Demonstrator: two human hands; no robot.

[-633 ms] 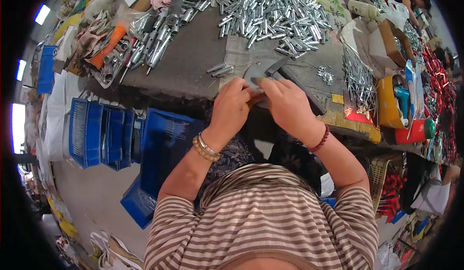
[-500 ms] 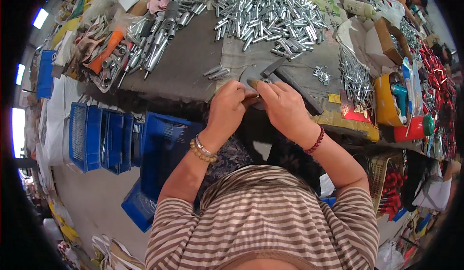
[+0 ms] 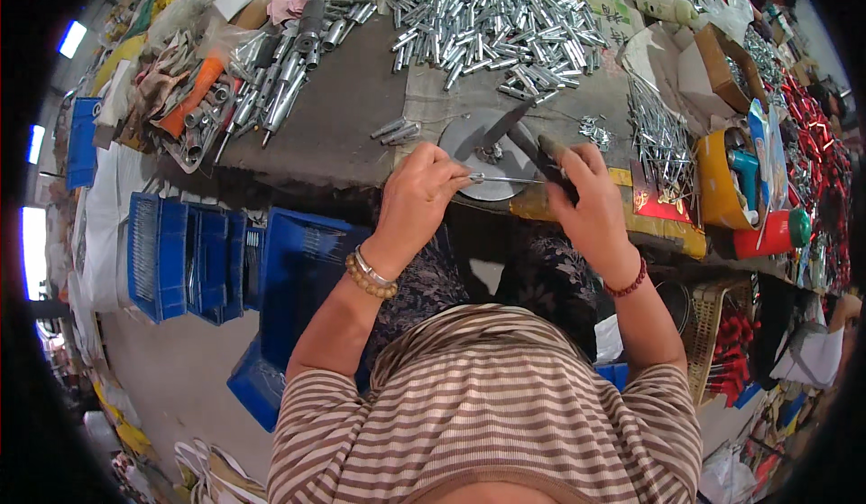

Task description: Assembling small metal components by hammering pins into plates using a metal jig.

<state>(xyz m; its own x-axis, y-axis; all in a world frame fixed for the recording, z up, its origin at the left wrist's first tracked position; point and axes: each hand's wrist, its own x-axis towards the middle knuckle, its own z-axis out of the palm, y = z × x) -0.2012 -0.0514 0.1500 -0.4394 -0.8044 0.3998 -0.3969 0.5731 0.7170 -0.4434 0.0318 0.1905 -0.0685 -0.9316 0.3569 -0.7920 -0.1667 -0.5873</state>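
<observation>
Between my hands a thin metal rod (image 3: 512, 179) lies roughly level, with a small silvery fitting (image 3: 476, 177) at its left end. My left hand (image 3: 417, 193) pinches that end between thumb and fingers. At the rod's right end, my right hand (image 3: 591, 199) has its thumb and fingers closed around it. Behind the rod is a round grey metal disc (image 3: 463, 132) at the bench edge. A hammer (image 3: 507, 123) rests across the disc, its handle running partly behind my right hand. Small metal bits (image 3: 490, 153) lie on the disc. Short metal tubes (image 3: 397, 131) sit left of it.
A heap of short silvery tubes (image 3: 496, 26) covers the bench's far middle. Thin rods (image 3: 657, 134) and small metal parts (image 3: 594, 130) lie right, near a yellow container (image 3: 715, 179) and red jar (image 3: 767, 238). Tools (image 3: 293, 84) lie left; blue bins (image 3: 162, 260) stand lower left.
My hands have moved apart, the right one shifting right. The thin rod now shows stretched between them, and more of the disc is uncovered.
</observation>
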